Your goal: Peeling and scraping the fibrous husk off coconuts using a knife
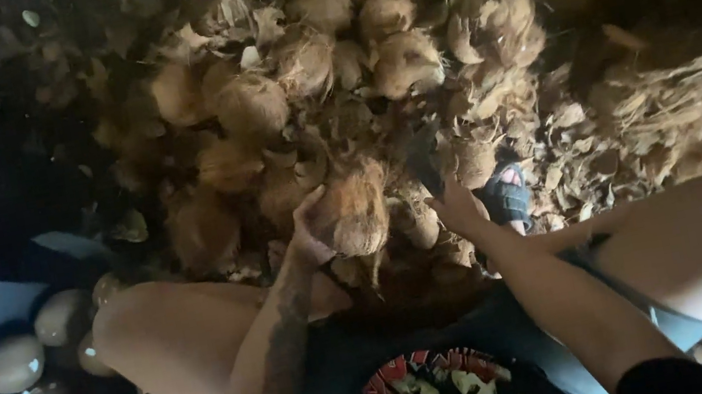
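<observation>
1. Here our left hand (307,233) cups a husked coconut (354,211) above our lap.
2. Our right hand (459,207) grips a dark tool (blurred) (421,156); a slip could nick the left fingers (309,206).

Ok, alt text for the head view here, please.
A seated person's left hand grips a fibrous coconut while the right hand holds a dark blade beside it, over a heap of coconut husks. Husked coconuts lie at the left, by the knee.
</observation>
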